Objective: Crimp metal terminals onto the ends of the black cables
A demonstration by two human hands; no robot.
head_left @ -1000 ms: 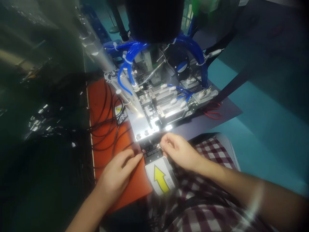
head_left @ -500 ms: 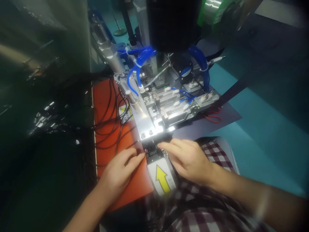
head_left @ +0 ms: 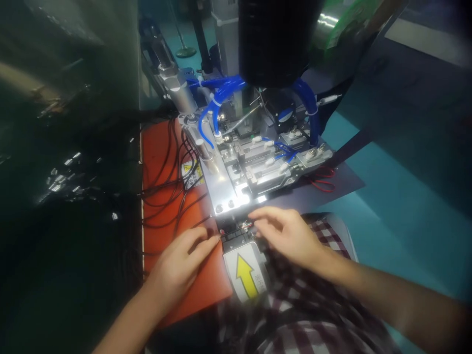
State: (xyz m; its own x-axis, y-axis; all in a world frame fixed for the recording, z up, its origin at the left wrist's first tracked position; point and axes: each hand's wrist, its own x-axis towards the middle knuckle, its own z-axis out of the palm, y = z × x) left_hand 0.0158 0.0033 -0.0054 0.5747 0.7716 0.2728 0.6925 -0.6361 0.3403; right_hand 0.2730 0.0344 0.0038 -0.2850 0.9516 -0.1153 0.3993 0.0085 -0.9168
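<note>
My left hand (head_left: 180,258) is at the left side of a small black fixture (head_left: 236,238), thumb and index finger pinched together at its edge. Whatever lies between those fingertips is too small to make out. On the fixture's other side is my right hand (head_left: 289,233), its fingers bent and closed near a small shiny part with a reddish line (head_left: 246,225). I cannot name what this hand holds. Just in front of the fixture is a white block with a yellow arrow (head_left: 245,275). Behind it rises a metal machine plate (head_left: 221,189).
Pneumatic cylinders (head_left: 269,174) and blue air tubes (head_left: 224,88) stand behind the plate. Black cables (head_left: 165,196) cross the orange mat (head_left: 202,290) on the left. A dark cylinder (head_left: 276,42) hangs overhead, beside a green-rimmed spool (head_left: 335,27).
My right hand has drawn a little to the right, off the fixture, uncovering the small shiny part. My left hand stays nearly in place. The view has shifted slightly.
</note>
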